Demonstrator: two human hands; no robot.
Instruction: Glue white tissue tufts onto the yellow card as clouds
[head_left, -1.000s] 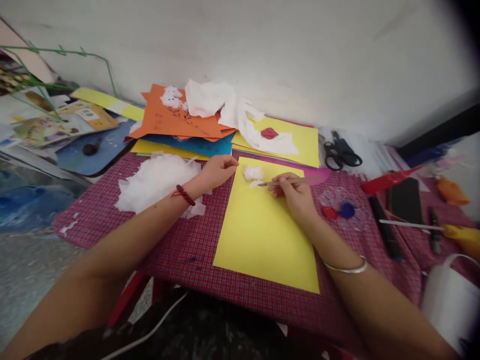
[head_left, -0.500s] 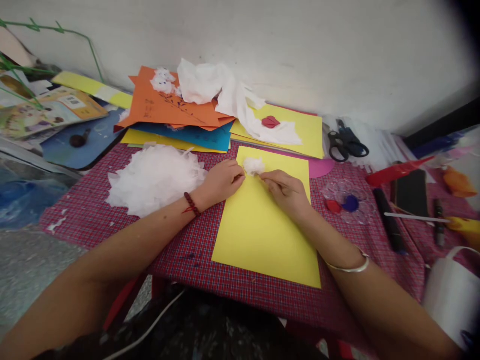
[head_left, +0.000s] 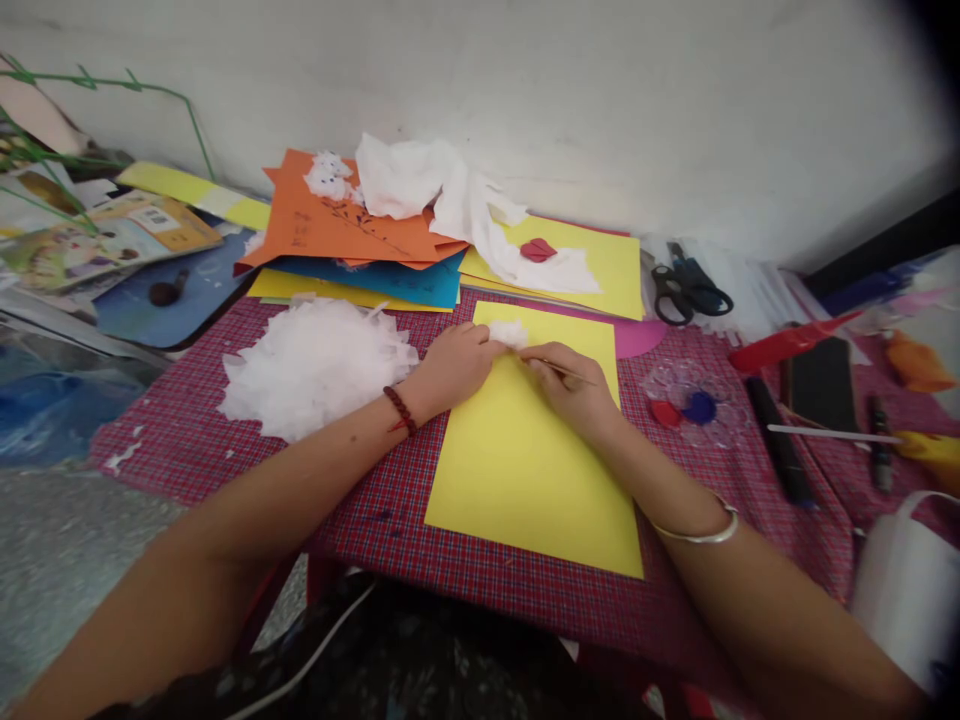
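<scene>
A yellow sheet of paper [head_left: 532,460] lies on the red checked cloth in front of me. Near its top edge sits a small white tuft of cotton [head_left: 511,331]. My left hand [head_left: 459,362] rests at the sheet's left edge, fingers curled and touching the tuft. My right hand [head_left: 571,385] is closed on a thin brush [head_left: 564,371] whose handle points right, and its fingertips meet the tuft from the right. A large heap of white cotton [head_left: 315,363] lies just left of my left wrist.
A stack of orange, blue and yellow paper [head_left: 360,240] with crumpled white tissue [head_left: 442,195] lies behind. Black scissors [head_left: 686,285], a clear palette with red and blue paint [head_left: 686,400], a phone [head_left: 821,385], pens and a white container [head_left: 904,590] crowd the right side.
A second ago my right hand held the brush out level beside the tuft. Both hands have since closed in on the tuft, and the brush handle now points right.
</scene>
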